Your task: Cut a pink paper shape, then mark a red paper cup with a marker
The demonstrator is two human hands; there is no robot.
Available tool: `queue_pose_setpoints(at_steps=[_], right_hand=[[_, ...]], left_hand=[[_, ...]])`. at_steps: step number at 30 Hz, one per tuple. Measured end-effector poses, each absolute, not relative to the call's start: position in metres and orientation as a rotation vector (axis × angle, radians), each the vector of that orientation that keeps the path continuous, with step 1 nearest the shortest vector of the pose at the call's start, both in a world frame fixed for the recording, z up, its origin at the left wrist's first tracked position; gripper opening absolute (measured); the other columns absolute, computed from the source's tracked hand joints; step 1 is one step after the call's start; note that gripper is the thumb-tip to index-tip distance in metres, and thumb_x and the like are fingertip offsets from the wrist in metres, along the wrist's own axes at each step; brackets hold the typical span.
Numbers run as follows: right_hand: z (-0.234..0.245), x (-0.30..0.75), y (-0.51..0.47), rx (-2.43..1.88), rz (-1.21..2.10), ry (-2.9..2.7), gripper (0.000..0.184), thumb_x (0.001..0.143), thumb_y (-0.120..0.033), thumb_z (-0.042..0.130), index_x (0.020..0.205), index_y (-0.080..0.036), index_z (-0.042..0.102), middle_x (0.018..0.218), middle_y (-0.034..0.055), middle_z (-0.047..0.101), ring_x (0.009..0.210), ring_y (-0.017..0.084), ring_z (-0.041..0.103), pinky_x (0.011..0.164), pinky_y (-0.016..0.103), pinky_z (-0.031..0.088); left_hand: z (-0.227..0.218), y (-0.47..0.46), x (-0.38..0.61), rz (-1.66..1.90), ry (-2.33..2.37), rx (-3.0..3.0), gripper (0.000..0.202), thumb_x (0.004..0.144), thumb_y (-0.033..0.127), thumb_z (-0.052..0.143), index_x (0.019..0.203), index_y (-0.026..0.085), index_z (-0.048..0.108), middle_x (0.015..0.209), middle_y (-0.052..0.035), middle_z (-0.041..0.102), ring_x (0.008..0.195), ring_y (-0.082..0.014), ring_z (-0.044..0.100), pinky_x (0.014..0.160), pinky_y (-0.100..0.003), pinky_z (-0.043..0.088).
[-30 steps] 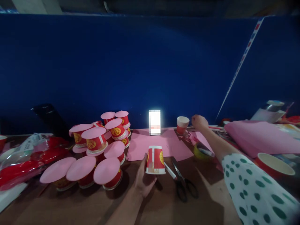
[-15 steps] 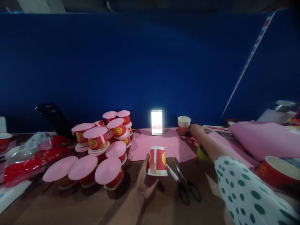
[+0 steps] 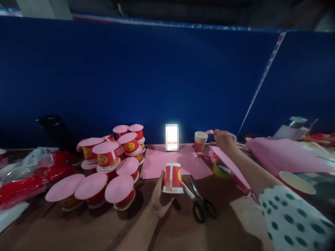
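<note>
My left hand (image 3: 160,198) grips an upside-down red paper cup (image 3: 173,178) just above the brown table, near the front edge of a flat pink paper sheet (image 3: 170,160). My right hand (image 3: 224,138) reaches to the far side of the table and pinches a small pink paper piece (image 3: 209,132) beside an upright red paper cup (image 3: 200,141). Black-handled scissors (image 3: 200,204) and a pen (image 3: 188,191) lie right of the held cup.
A heap of inverted red cups with pink paper discs (image 3: 110,167) fills the left. A lit phone (image 3: 172,137) stands against the blue wall. Yellow tape roll (image 3: 221,170), pink paper stack (image 3: 282,157), another red cup (image 3: 295,181) and red plastic bags (image 3: 28,177) surround the workspace.
My right hand lifted off the table by the far cup and now holds a small pink paper piece up. The left hand with its cup stayed nearly still.
</note>
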State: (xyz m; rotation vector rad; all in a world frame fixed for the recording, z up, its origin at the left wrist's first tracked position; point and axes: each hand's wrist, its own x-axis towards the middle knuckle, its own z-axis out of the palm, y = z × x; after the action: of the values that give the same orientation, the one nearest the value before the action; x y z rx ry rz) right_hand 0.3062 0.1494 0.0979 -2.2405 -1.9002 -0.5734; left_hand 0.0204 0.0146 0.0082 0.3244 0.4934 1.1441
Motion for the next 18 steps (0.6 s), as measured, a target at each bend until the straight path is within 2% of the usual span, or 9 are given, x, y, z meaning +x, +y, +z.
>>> queue_pose_setpoints(at_steps=[3,7,14,18], right_hand=[[0.100,0.290,0.117,-2.095,-0.670,-1.950,0.033,0.094,-0.030,0.029,0.104,-0.020,0.059,0.100,0.0103,0.065,0.098,0.024,0.054,0.073,0.030,0.036],[0.098,0.266,0.084,-1.763,-0.780,-2.073,0.033,0.093,-0.029,0.032,0.093,-0.017,0.063,0.092,0.0105,0.066,0.089,0.022,0.054,0.069,0.028,0.031],[0.100,0.239,0.067,-1.742,-0.836,-2.116,0.026,0.091,-0.024,0.038,0.089,-0.018,0.063,0.086,0.0103,0.066,0.081,0.021,0.053,0.060,0.027,0.027],[0.099,0.234,0.069,-1.779,-0.819,-2.104,0.026,0.091,-0.024,0.037,0.093,-0.018,0.062,0.083,0.0100,0.066,0.081,0.020,0.054,0.059,0.027,0.027]], left_hand=[[0.007,0.015,0.020,1.143,0.486,0.325,0.038,0.084,0.037,0.050,0.113,0.013,0.056,0.083,-0.0065,0.070,0.075,-0.0176,0.066,0.074,-0.030,0.051],[0.008,0.014,0.019,1.131,0.488,0.328,0.040,0.084,0.037,0.050,0.114,0.013,0.055,0.085,-0.0077,0.070,0.076,-0.0190,0.066,0.075,-0.033,0.051],[0.009,0.011,0.018,1.134,0.463,0.360,0.040,0.084,0.037,0.049,0.117,0.015,0.053,0.082,-0.0062,0.068,0.073,-0.0184,0.065,0.074,-0.035,0.051],[0.009,0.012,0.018,1.125,0.464,0.346,0.039,0.084,0.037,0.049,0.116,0.015,0.054,0.081,-0.0061,0.068,0.069,-0.0172,0.064,0.074,-0.035,0.051]])
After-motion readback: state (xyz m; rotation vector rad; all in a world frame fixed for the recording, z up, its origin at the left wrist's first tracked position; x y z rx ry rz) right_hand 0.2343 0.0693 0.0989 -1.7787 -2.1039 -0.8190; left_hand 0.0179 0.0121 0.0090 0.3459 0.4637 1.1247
